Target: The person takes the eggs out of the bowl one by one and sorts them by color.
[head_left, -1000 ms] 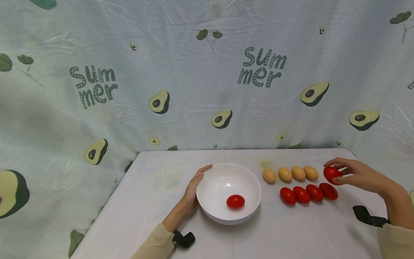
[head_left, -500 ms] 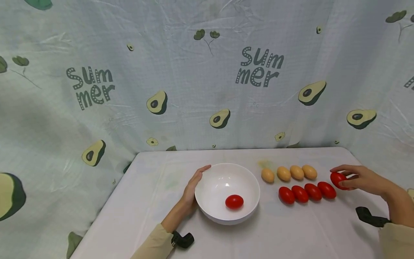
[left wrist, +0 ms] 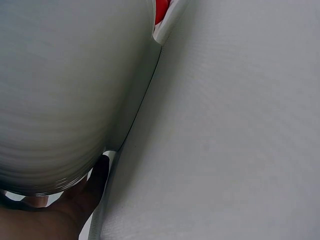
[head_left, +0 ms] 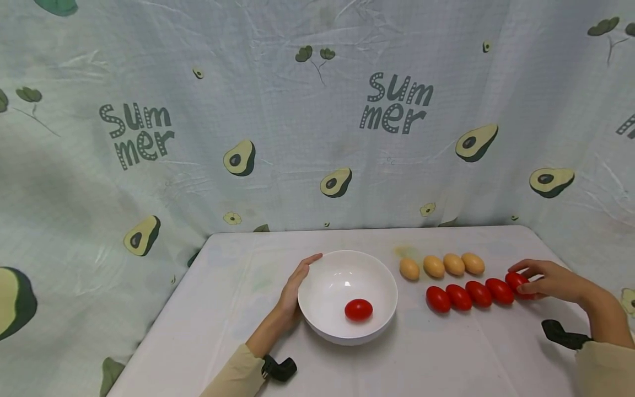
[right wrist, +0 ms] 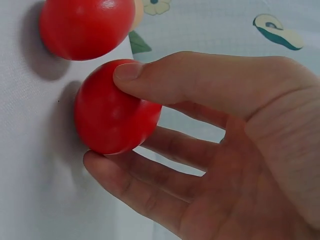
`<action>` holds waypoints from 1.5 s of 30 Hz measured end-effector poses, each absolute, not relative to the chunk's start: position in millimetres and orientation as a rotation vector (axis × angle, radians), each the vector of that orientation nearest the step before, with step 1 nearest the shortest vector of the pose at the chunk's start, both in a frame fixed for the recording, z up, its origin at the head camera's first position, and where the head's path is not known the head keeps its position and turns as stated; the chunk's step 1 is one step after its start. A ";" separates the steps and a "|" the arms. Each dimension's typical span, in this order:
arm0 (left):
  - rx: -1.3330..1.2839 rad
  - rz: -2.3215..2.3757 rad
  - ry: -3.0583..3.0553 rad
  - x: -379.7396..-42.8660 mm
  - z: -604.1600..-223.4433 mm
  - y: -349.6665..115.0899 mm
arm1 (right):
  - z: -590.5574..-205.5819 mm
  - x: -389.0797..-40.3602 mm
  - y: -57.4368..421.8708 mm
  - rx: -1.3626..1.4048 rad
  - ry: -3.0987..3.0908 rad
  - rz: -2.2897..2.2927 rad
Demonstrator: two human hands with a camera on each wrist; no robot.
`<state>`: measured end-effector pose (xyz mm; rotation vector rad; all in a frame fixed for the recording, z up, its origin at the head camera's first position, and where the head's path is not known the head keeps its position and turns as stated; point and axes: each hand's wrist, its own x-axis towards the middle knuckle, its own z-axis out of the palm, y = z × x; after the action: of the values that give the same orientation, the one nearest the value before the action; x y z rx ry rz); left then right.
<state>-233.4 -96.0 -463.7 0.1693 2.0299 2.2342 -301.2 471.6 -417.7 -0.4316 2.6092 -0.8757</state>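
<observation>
A white bowl (head_left: 317, 286) stands mid-table with one red egg (head_left: 358, 310) inside. My left hand (head_left: 291, 289) lies along the bowl's left outer side, fingers extended up to the rim; the left wrist view shows it against the curved wall. At the right, several red eggs (head_left: 478, 294) lie in a slanting row. My right hand (head_left: 550, 281) holds a red egg (right wrist: 110, 115) between thumb and fingers at the row's right end, close over the white tabletop. The neighbouring red egg (right wrist: 87, 27) lies just beside it.
Several tan eggs (head_left: 434, 267) lie in a row behind the red ones. A printed cloth (head_left: 288, 110) hangs behind the white table (head_left: 238, 309). Each wrist wears a black strap with a camera mount (head_left: 280, 368).
My right hand has moved the held red egg slightly right, then down to the right end of the red row. The left hand stays at the bowl; the view shifts slightly.
</observation>
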 end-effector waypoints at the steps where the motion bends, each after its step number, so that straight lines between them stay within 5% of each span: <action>1: 0.173 2.233 2.032 -233.5 -463.8 -96.0 | -417.8 -301.3 471.7 -0.431 2.606 -0.875; 45: 0.161 2.222 2.042 -233.7 -464.3 -96.4 | -408.9 -299.0 472.1 -0.336 2.496 -0.857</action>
<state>-233.7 -96.4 -464.3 0.1615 2.0415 2.2224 -299.0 472.1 -408.9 -0.3360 2.4962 -0.8573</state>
